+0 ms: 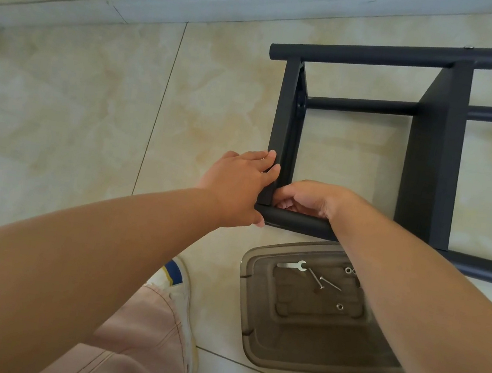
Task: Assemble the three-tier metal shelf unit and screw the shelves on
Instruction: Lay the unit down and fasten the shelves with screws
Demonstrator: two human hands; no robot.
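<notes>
- Glossy beige floor tiles (75, 103) run up to a pale skirting strip at the far side; the black shelf unit (434, 157) lies on its side on this floor, ahead and to the right of the person.
- Landmark: the unit's near-left corner, where an end shelf panel (284, 122) meets the near round post (297, 221). The post's long axis runs left to right, the panel's runs away from the person.
- Left hand (238, 185) lies against the outer face of the panel at that corner, fingers mostly straight and pressed to the metal, thumb under the post's end.
- Right hand (310, 199) sits just inside the same corner, above the post, fingers curled inward. What they pinch is hidden; I cannot tell whether it is a screw or nut.
- Both hands touch the corner, so the joint lies directly between them; the right is the one placed to work a fastener, the left to brace.
- Just nearer than the corner, a smoky plastic tray (252, 331) holds a small spanner (292, 265), two long screws (324, 281) and a few nuts (339, 306).
- Judging by this, the corner fixing is being started by hand.
</notes>
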